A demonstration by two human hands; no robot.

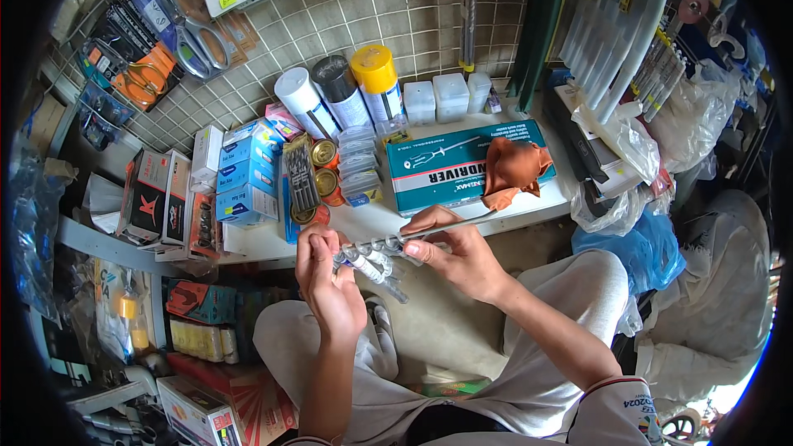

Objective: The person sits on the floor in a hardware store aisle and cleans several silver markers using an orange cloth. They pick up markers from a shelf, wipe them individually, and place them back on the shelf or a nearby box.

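Between my hands, above my lap, runs a thin metal rod (455, 223) with a bent right end. Several small clear plastic pieces (372, 267), some with printed labels, hang from its left part by ring-like ends. My left hand (329, 279) pinches the pieces at the rod's left end. Around the rod's middle, my right hand (458, 254) is closed, thumb and fingers on it. An orange-brown cloth or rubber item (515, 167) lies on a teal box (433, 189) just beyond the rod's right end.
The white shelf (526, 210) holds spray cans (376, 83), clear plastic containers (451, 96), drill bits (300, 173), orange tins (326, 183) and blue boxes (248, 167). Behind stands a wire grid (427, 21) with hanging scissors (198, 46). Plastic bags (644, 248) lie at the right, boxes (198, 412) at lower left.
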